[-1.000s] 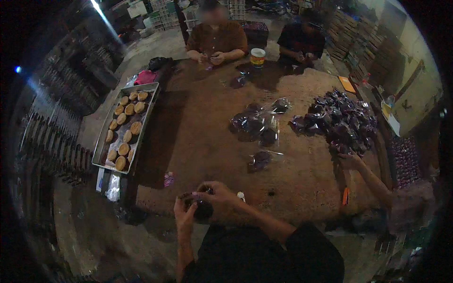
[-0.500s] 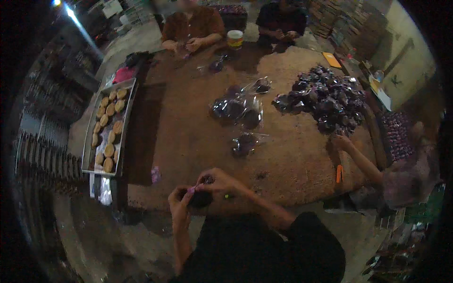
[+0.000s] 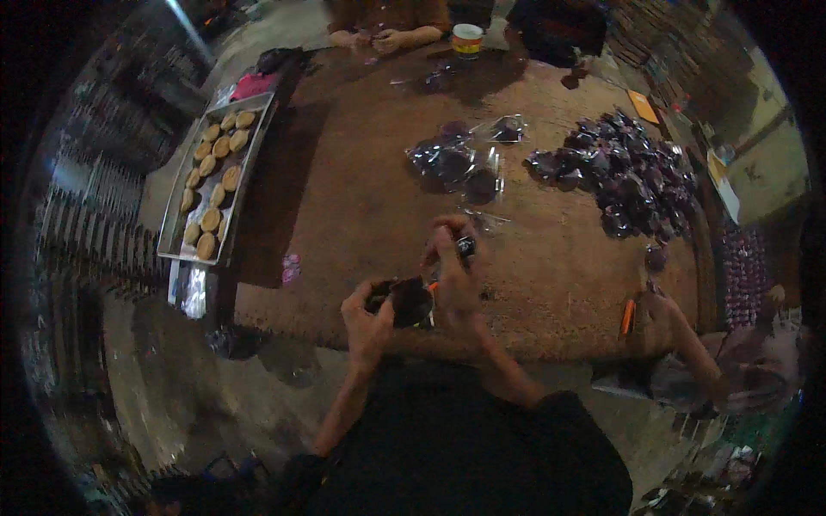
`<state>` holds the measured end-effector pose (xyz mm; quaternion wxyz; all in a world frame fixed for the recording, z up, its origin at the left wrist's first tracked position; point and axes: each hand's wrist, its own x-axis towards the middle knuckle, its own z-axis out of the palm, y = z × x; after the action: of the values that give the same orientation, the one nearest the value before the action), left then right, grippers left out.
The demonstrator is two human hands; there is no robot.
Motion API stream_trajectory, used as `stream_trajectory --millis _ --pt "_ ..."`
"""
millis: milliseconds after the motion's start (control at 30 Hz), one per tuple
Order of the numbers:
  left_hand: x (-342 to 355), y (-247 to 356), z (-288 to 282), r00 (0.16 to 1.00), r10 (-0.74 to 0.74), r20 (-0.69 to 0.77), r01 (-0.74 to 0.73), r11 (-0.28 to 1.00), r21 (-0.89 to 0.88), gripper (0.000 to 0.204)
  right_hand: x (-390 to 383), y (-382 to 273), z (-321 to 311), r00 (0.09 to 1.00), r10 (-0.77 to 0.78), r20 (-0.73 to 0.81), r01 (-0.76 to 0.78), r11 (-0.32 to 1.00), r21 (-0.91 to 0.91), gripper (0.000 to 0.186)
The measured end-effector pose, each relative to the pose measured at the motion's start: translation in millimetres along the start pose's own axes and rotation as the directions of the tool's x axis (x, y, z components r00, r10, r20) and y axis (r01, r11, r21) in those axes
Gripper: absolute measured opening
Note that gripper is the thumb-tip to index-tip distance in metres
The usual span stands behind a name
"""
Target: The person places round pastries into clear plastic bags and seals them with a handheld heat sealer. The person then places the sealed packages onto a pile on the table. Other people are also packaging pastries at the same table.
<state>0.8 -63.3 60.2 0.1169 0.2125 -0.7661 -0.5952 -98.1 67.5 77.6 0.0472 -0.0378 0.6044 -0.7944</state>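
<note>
In front of me, my left hand (image 3: pixel 368 325) is closed on a dark round flat piece (image 3: pixel 411 303), raised just above the table's near edge. My right hand (image 3: pixel 453 271) has its fingers curled at a dark piece in clear plastic (image 3: pixel 465 248), whose loose film spreads beyond the fingers; motion blurs this hand. A small orange strip (image 3: pixel 433 287) shows between the two hands; what it belongs to is hidden. Several more dark pieces in clear plastic (image 3: pixel 452 163) lie beyond my right hand.
A metal tray (image 3: pixel 163 245) of round golden pastries stands at left. At right lies a big heap of dark plastic-wrapped pieces (image 3: pixel 615 176). A co-worker's hand (image 3: pixel 662 322) is near an orange tool (image 3: pixel 628 316). A tub (image 3: pixel 467 40) and other people's hands are at the far edge.
My right hand has moved away from the left one, forward to the nearest plastic-wrapped piece. The left hand keeps the dark round piece. The view has shifted; the right co-worker's hand has drawn back from the heap.
</note>
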Motion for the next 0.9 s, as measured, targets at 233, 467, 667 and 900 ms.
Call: stream_trajectory --millis 233,467,667,900 --pt "-12.3 3.4 17.7 0.987 0.162 -0.002 -0.16 0.971 -0.176 0.019 -7.2 47.6 11.7 0.977 -0.206 0.057 0.209 0.977 -0.047 0.035" --pt "-8.5 -12.3 7.5 0.991 0.085 0.103 -0.096 0.99 0.101 0.016 3.5 68.1 19.1 1.0 -0.012 0.001 0.012 1.0 0.007 0.043" --pt "14.2 -52.2 -28.3 0.916 -0.34 0.211 0.4 0.777 -0.486 0.024 -2.9 64.8 4.2 0.968 -0.149 0.202 0.134 0.988 0.082 0.036" --pt "43.0 -65.3 -27.8 0.957 -0.141 0.254 0.253 0.833 -0.491 0.026 -2.8 92.0 -38.9 0.706 0.193 0.682 0.018 0.957 -0.29 0.055"
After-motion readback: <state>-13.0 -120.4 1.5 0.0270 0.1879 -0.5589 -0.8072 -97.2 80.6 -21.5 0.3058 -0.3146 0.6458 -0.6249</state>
